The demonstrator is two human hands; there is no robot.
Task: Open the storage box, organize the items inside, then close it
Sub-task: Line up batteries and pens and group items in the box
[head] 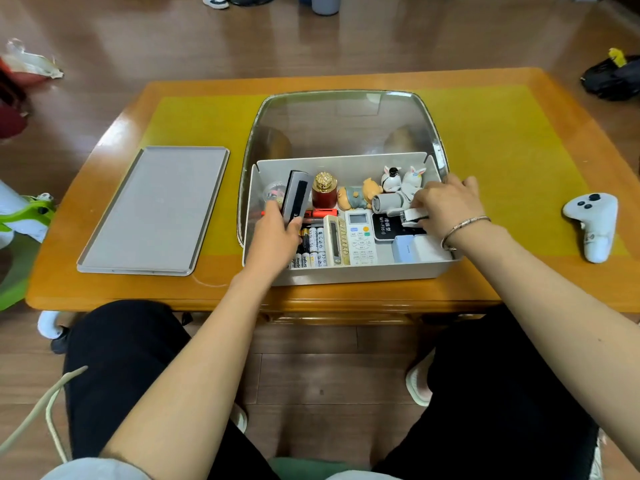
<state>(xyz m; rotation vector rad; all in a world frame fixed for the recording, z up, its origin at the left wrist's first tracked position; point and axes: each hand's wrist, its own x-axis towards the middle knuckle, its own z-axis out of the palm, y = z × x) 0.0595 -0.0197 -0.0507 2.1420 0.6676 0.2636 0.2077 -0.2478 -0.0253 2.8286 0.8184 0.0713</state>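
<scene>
Storage box [346, 271] sits mid-tabletop [485, 271], on the yellow mat [502, 150], lid open: the clear domed lid [343, 126] stands up behind the box. Grey tray [156, 209] lies flat to the left of the box, apart from it.

Left hand [277, 233] is inside the box's left end, grip clamped on a dark rectangular device [296, 197], holding it tilted upright by its lower end. Right hand [446, 206] is over the right end of the box, fingers curled on a small white gadget [414, 216]; a grey cylindrical piece [388, 202] lies just left of those fingers. Bracelet [464, 226] on the right wrist.

Box contents, left to right:
- round clear container [273, 194] at back left, partly hidden by the device
- red bottle with gold cap [324, 192], upright
- orange marker [318, 213] lying across, in front of the bottle
- row of batteries [313, 249] at the front
- cream remote [335, 240] and white remote [361, 237] side by side
- bear figurine [356, 197] lying down; two rabbit figurines [403, 178] upright at back right
- black Wi-Fi box [384, 228], pale blue box [403, 249] in front of it

White game controller [594, 223] on the tabletop, far right, well apart from the box.
</scene>
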